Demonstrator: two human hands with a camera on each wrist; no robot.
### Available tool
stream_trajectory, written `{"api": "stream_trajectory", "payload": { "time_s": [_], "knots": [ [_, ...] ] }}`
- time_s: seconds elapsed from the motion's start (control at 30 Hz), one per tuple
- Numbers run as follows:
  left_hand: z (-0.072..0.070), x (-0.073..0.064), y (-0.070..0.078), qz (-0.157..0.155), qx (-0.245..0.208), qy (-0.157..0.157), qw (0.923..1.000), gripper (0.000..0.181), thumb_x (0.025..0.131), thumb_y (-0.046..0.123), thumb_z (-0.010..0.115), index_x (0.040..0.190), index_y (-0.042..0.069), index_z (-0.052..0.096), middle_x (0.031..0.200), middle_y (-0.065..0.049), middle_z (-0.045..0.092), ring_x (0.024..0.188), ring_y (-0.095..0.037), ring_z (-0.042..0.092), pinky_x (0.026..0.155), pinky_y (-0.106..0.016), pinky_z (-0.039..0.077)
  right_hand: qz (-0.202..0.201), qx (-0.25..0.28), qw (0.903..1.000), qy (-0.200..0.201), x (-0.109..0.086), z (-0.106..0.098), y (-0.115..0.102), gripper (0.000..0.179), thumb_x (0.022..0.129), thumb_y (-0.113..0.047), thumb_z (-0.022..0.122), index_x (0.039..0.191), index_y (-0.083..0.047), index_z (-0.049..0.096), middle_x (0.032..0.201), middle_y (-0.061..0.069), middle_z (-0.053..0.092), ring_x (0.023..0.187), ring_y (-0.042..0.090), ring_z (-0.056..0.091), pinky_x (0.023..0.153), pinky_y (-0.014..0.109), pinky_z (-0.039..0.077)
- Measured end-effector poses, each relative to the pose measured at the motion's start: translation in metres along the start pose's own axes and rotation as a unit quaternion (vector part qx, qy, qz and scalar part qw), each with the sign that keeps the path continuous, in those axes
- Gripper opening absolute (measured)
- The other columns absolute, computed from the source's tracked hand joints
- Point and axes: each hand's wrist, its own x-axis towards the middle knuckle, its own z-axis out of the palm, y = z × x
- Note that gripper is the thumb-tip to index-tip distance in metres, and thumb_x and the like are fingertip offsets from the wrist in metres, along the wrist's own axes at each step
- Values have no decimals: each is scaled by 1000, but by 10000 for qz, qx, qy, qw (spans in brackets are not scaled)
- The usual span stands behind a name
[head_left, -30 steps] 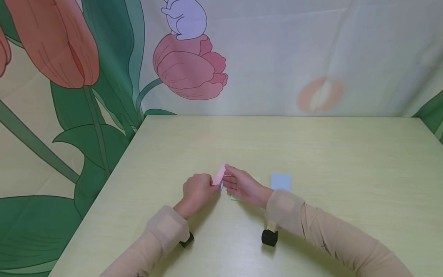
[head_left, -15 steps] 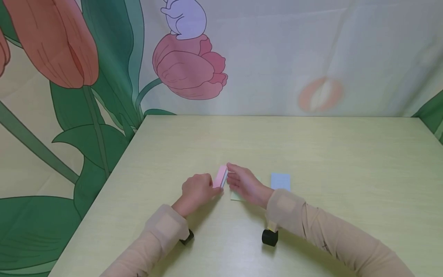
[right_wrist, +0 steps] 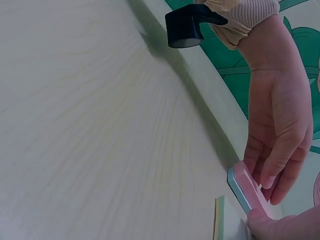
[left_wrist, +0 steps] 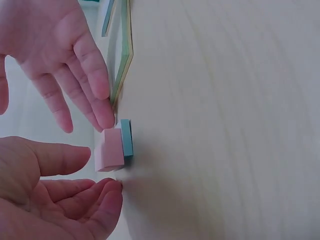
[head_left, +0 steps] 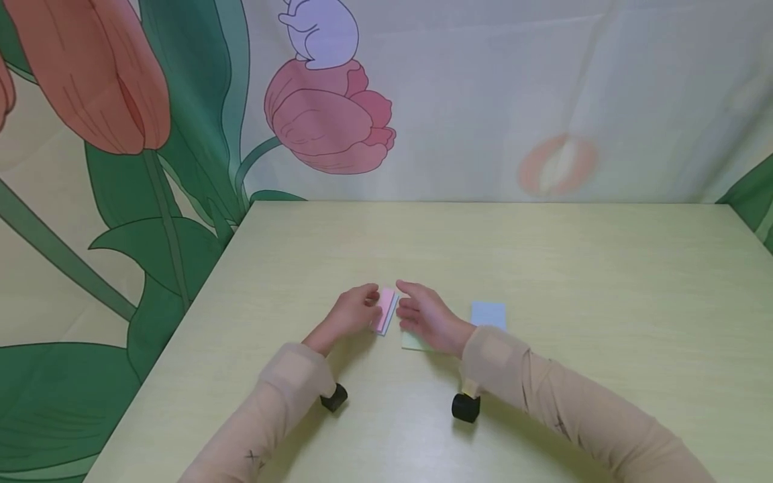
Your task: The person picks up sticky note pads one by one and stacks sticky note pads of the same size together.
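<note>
A narrow pink pad [head_left: 384, 310], like a pad of sticky notes, lies on a narrow blue pad [left_wrist: 127, 137], slightly offset, on the table. On its left my left hand [head_left: 350, 312] hovers with loosely bent fingers; the left wrist view shows a gap between thumb and pads. My right hand [head_left: 430, 320] stands on the other side, its fingers fairly straight, fingertips close to the pads' edge. In the right wrist view a right fingertip [right_wrist: 257, 220] overlaps the pink pad's near end; contact is unclear. Below the right hand lies a pale green pad [head_left: 417, 341], partly hidden.
A blue square pad [head_left: 488, 314] lies right of the right hand, partly behind the sleeve. A black wrist camera [head_left: 334, 398] hangs under the left sleeve, another black camera [head_left: 466, 407] under the right. A flower-printed cloth [head_left: 459, 100] hangs behind the table [head_left: 543, 261].
My left hand has let go of the pink pad and drawn back slightly up and left. The narrow pads have settled side-offset on the table. My right hand has shifted a little right, off them.
</note>
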Motion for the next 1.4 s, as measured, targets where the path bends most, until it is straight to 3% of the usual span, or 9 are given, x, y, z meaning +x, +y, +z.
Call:
{"api": "stream_trajectory", "payload": {
  "time_s": [0.37, 0.9, 1.03, 1.4],
  "knots": [
    [4, 4, 1, -179, -47, -169, 9997, 52, 84, 6, 55, 133, 4, 38, 128, -11, 49, 110, -23, 51, 90, -34, 44, 74, 130, 9999, -80, 2, 2, -2, 71, 89, -36, 45, 140, -5, 8, 143, 25, 18, 131, 34, 25, 107, 41, 23],
    [6, 1, 1, 47, -80, -220, 9997, 49, 82, 1, 53, 129, 0, 41, 120, -14, 53, 103, -23, 54, 82, -31, 48, 109, 190, 9996, -180, 3, 3, 0, 68, 89, -34, 44, 140, -4, 11, 142, 24, 21, 130, 33, 27, 107, 41, 22],
    [6, 2, 1, 186, 68, -179, 9996, 48, 81, 1, 53, 128, 0, 43, 116, -13, 55, 96, -20, 55, 75, -27, 49, 76, 149, 9996, -218, 3, 3, 0, 67, 89, -33, 43, 140, -3, 11, 142, 25, 21, 130, 33, 27, 107, 41, 21],
    [9, 0, 4, 36, -20, -38, 10000, 44, 83, 0, 52, 126, 4, 46, 118, -11, 55, 92, -20, 54, 71, -25, 49, 133, 149, 9995, -237, 4, 2, 1, 66, 89, -35, 44, 140, -6, 14, 141, 23, 25, 128, 33, 31, 105, 43, 25]
  ]
}}
